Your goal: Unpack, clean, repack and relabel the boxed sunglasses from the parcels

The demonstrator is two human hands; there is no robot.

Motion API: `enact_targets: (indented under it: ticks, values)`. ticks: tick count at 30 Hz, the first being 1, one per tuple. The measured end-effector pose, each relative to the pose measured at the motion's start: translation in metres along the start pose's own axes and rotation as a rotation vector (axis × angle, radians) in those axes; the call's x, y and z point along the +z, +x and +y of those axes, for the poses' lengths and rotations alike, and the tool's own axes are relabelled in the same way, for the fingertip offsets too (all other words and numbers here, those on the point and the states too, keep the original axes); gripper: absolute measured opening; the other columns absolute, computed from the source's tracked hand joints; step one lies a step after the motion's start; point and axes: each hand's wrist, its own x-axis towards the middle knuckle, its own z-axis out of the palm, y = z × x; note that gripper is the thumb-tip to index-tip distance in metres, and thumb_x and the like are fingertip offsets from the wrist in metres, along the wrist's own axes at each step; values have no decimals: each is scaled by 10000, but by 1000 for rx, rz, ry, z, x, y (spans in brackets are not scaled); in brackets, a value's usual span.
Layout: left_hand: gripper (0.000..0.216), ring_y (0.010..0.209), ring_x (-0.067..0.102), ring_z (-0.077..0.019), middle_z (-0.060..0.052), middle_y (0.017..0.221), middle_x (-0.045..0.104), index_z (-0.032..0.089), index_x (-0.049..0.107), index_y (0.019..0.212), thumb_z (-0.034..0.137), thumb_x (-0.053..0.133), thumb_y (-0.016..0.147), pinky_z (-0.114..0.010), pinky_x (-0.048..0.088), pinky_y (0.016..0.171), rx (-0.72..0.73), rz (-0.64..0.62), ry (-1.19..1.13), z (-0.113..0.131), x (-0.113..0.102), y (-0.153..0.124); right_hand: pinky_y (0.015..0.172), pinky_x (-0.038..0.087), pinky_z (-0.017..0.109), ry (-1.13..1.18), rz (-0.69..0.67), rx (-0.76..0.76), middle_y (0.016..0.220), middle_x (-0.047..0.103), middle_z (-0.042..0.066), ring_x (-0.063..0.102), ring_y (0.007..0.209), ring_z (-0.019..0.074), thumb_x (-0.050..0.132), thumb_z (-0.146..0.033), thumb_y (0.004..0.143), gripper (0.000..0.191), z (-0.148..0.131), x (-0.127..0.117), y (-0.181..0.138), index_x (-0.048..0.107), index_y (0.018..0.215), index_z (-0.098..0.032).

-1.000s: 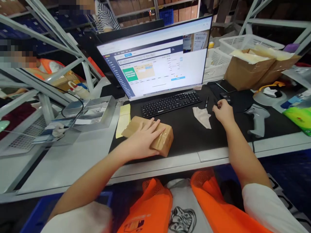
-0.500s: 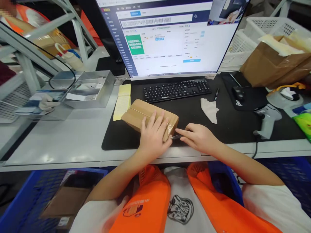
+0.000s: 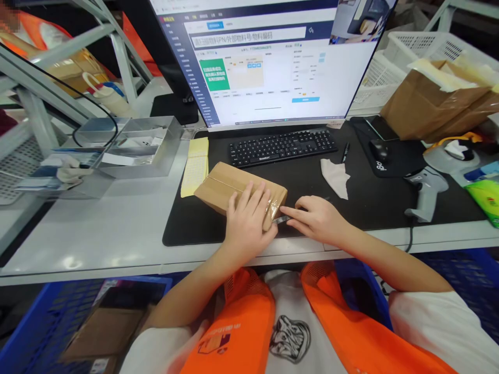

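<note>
A small brown cardboard box (image 3: pixel 222 182) lies at an angle on the black desk mat, clear tape shining at its right end. Across its top rests my left hand (image 3: pixel 249 218), fingers over the upper face and thumb by the near right corner, holding the box steady. My right hand (image 3: pixel 317 218) is closed around a utility knife (image 3: pixel 281 219), index finger stretched along it. The metal blade touches or nearly touches the taped right end of the box; most of the handle is hidden by my hand.
Behind the box are a keyboard (image 3: pixel 283 147) and a monitor (image 3: pixel 268 67). A yellow paper pad (image 3: pixel 195 166) lies left. To the right are a torn paper piece (image 3: pixel 334 176), pen (image 3: pixel 345 152), mouse (image 3: pixel 379 150), barcode scanner (image 3: pixel 424 195) and paper bag (image 3: pixel 432 98). Plastic trays (image 3: pixel 167 150) stand left.
The view has shifted slightly. Both hands, the box and the knife keep nearly the same position relative to each other; a little more of the blade shows at the box's end.
</note>
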Motion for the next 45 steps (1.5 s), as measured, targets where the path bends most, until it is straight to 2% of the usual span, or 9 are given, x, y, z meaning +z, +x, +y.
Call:
enact_targets:
  ticks: [11,17,22,27,31,35,38,41,45]
  values:
    - [565,1446,475,-392,-179,1542,537,109,572,1399,361,606,895,-541,277,1166,21,-2,6,-2,1,-1,674,439,327,-54,72,8,871,673,82,584,748,184,540,-416,1044,344,11,8,3,752,1190,-188]
    - [554,1433,486,-393,-173,1546,534,125,589,1385,360,615,883,-545,277,1166,10,-11,1,-2,0,-2,717,500,363,-98,77,419,892,690,109,647,810,237,535,-425,1034,379,59,8,-11,763,1194,-170]
    - [499,1397,522,-395,-180,1493,587,114,621,1331,352,613,892,-562,281,1164,-3,96,-21,1,8,-1,847,524,407,272,119,644,1003,717,105,667,933,261,556,-439,984,354,64,20,-3,753,1144,-192]
    - [375,1442,491,-363,-140,1409,663,179,641,1284,271,606,922,-622,174,1239,21,226,-176,-11,-5,-20,727,473,342,809,107,873,765,625,15,578,721,188,578,-500,898,347,61,46,50,706,994,-192]
    - [354,1530,384,-314,-107,1533,564,236,652,1303,321,588,966,-578,260,1262,-327,407,-506,-55,-34,-65,677,448,289,1043,53,862,802,597,4,582,746,164,615,-530,855,325,50,67,90,630,883,-207]
    - [414,1369,581,-314,-136,1463,620,185,690,1242,465,589,954,-529,405,1209,-926,787,-787,-106,-51,-105,729,504,284,1224,-58,819,1100,677,58,644,1010,208,609,-584,869,363,22,88,115,606,939,-229]
    - [408,1204,689,-296,-117,1270,732,174,705,1172,471,625,905,-497,519,1113,-1214,879,-877,-125,-52,-119,776,531,304,1480,-198,770,1217,676,68,636,1101,223,658,-622,861,403,-7,96,123,583,946,-235]
    - [371,1167,711,-257,-68,1218,757,214,700,1146,491,570,937,-412,589,1021,-1273,812,-1043,-125,-52,-113,764,535,302,1679,-265,736,1104,683,51,642,963,194,750,-640,807,470,-27,90,119,554,929,-231]
    - [436,1154,720,-265,-81,1173,775,185,708,1169,523,521,966,-394,597,1001,-1172,642,-1273,-116,-57,-73,727,548,306,1592,-159,712,1021,663,44,622,854,179,709,-658,843,463,-30,59,96,548,910,-230]
